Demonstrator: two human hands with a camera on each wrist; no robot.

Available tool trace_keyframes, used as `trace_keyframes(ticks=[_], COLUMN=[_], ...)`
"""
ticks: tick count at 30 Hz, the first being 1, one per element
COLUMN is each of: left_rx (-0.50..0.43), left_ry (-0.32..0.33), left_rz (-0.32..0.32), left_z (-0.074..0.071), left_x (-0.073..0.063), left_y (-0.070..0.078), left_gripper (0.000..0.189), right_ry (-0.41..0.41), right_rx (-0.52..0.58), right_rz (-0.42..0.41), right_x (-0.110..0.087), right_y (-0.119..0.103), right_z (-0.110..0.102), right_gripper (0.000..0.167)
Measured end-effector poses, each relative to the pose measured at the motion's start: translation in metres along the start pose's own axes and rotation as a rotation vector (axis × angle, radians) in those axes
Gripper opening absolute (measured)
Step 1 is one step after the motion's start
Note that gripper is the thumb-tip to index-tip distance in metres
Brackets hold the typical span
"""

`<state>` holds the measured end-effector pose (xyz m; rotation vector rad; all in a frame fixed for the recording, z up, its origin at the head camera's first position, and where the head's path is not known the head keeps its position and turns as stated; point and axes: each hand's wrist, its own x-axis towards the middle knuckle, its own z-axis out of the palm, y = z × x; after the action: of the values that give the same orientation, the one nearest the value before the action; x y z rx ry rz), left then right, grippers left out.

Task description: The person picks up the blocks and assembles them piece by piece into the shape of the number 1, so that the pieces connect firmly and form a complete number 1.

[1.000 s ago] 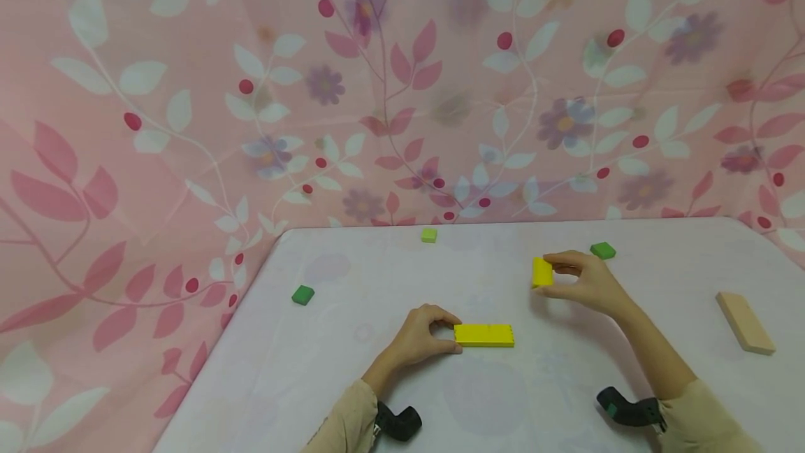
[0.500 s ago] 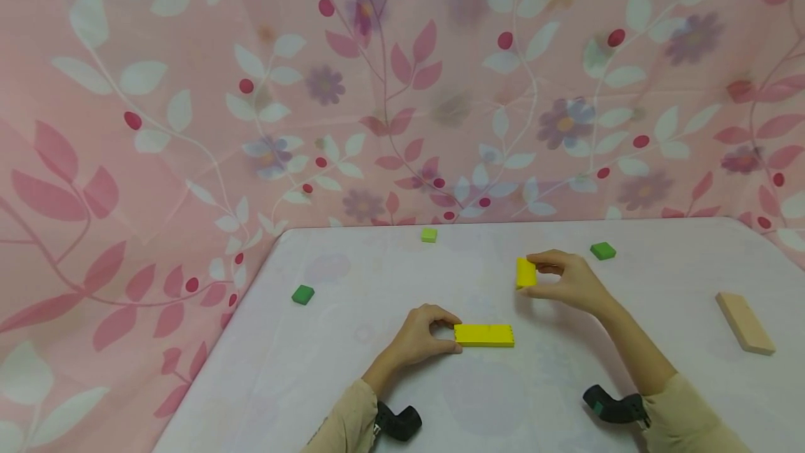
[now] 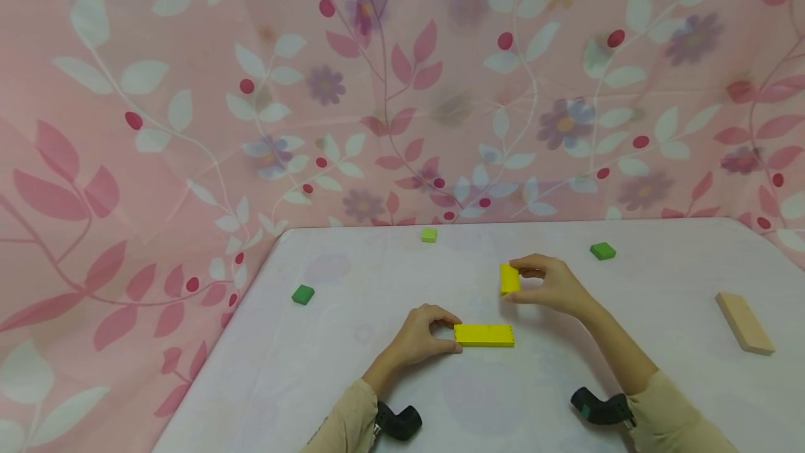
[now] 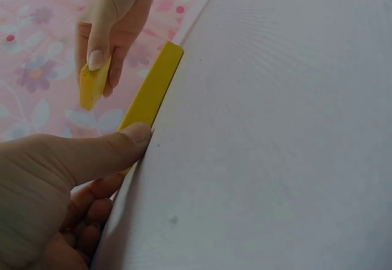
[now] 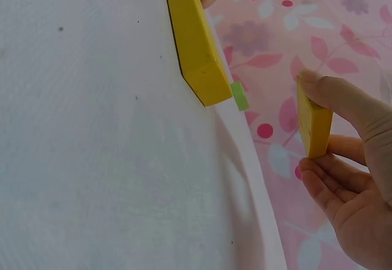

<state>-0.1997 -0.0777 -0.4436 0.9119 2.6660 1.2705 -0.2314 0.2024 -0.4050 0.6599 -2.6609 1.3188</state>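
A long yellow block (image 3: 484,335) lies flat on the white table, its left end pinched between the thumb and fingers of my left hand (image 3: 420,335). Behind it and slightly to the right, my right hand (image 3: 550,289) pinches a shorter yellow block (image 3: 509,279) by its edges, raised above the tabletop. In the left wrist view the thumb presses the side of the long block (image 4: 153,89), and the short block (image 4: 94,87) hangs beyond it. The right wrist view shows the short block (image 5: 314,120) between thumb and fingertips, apart from the long block (image 5: 199,43).
A dark green block (image 3: 303,295) lies at the left, a light green one (image 3: 429,235) at the back edge, and another green block (image 3: 603,251) at the back right. A plain wooden plank (image 3: 745,323) rests far right. A pink floral cloth (image 3: 402,89) hangs behind the table.
My right hand has carried the short yellow block leftward and slightly nearer, toward the area behind the long block. The left hand and long block have stayed in place.
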Motion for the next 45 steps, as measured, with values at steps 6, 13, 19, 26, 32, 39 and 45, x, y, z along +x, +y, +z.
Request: trace_keyframes(ticks=[6, 13, 19, 26, 32, 39, 45], left_rx=[0.003, 0.005, 0.0, 0.012, 0.007, 0.0, 0.0], left_ry=[-0.004, -0.012, -0.014, -0.003, -0.003, -0.002, -0.003], left_rz=[-0.011, -0.017, -0.025, -0.001, 0.008, 0.007, 0.014], left_z=[-0.001, 0.0, 0.0, 0.001, 0.001, 0.002, 0.001], left_x=[0.0, 0.001, 0.0, 0.001, 0.001, 0.001, 0.001], left_y=[0.0, 0.0, 0.0, -0.002, -0.003, -0.003, -0.003], left_gripper=[0.037, 0.036, 0.036, 0.036, 0.036, 0.036, 0.036], right_ry=[-0.028, -0.058, -0.087, -0.113, -0.145, -0.191, -0.215], right_rx=[0.022, 0.035, 0.037, 0.015, 0.01, -0.056, -0.072], right_rz=[-0.001, -0.033, -0.052, -0.054, -0.07, -0.063, -0.056], right_x=[0.002, 0.004, 0.005, 0.007, 0.009, 0.009, 0.01], right_y=[-0.001, -0.003, -0.005, -0.007, -0.007, -0.006, -0.007], right_z=[0.009, 0.021, 0.03, 0.036, 0.04, 0.043, 0.043], right_gripper=[0.054, 0.053, 0.053, 0.057, 0.058, 0.057, 0.057])
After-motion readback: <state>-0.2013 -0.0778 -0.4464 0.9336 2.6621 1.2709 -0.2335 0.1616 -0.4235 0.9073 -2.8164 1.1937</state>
